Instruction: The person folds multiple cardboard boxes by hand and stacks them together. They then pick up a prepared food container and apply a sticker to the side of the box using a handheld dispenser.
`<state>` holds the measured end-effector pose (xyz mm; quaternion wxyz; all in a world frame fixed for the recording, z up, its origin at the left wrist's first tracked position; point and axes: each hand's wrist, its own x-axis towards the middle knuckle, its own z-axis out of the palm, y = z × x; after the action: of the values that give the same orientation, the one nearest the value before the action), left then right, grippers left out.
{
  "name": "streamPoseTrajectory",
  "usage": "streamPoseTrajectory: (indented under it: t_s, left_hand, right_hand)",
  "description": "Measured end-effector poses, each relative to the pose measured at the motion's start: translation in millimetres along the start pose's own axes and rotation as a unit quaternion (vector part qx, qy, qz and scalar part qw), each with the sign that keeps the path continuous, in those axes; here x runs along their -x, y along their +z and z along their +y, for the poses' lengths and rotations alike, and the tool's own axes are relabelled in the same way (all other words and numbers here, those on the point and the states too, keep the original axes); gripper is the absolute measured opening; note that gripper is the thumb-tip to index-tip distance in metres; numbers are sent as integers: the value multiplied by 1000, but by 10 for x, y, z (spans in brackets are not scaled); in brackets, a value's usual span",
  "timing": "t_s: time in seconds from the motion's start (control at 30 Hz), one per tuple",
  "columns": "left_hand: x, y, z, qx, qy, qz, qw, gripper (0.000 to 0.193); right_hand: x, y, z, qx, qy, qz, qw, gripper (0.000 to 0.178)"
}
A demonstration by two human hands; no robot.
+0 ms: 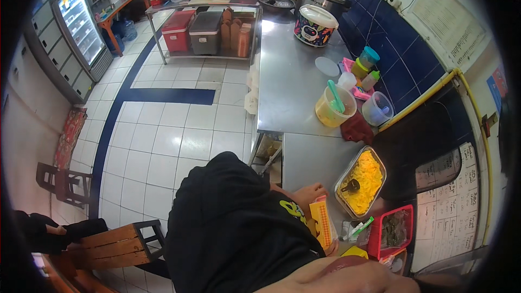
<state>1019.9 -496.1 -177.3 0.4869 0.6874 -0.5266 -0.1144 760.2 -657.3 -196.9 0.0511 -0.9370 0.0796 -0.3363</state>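
My left hand (307, 192) reaches past my black shirt to the steel counter (304, 157) and closes on the top of an upright orange and yellow packet (322, 222). Just right of it lies a clear rectangular tray of yellow shredded food (364, 176) with a dark scoop (351, 185) in it. A red box of dark contents (394, 230) sits nearer the wall, and a green-capped tube (360, 229) lies between box and packet. My right forearm (353, 278) crosses the bottom edge; its hand is out of sight.
Farther along the counter stand a yellow tub with a green spoon (334, 109), a clear tub (377, 109), a dark red cloth (356, 128) and a patterned rice cooker (315, 25). A wooden bench (111, 244) and another person's dark sleeve (40, 230) are lower left. A glass-door fridge (81, 27) stands beyond the tiled floor.
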Motion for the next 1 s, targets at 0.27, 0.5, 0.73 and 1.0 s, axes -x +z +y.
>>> streamPoseTrajectory:
  t_s: [0.27,0.5,0.73,1.0]
  left_hand:
    - [-253,174,-122,11,-175,-62,983,47]
    - [-316,210,54,-37,-153,-4,987,44]
    - [-542,52,23,-90,-210,-80,970,55]
    - [-514,-8,-363,-4,-60,-121,991,51]
  right_hand:
    - [-706,-457,-383,-103,222,-6,970,61]
    - [-922,-625,-420,-160,265,6,951,66]
    - [-955,-448,91,-185,210,-6,960,64]
    - [-733,-605,-187,-88,232,-80,965,60]
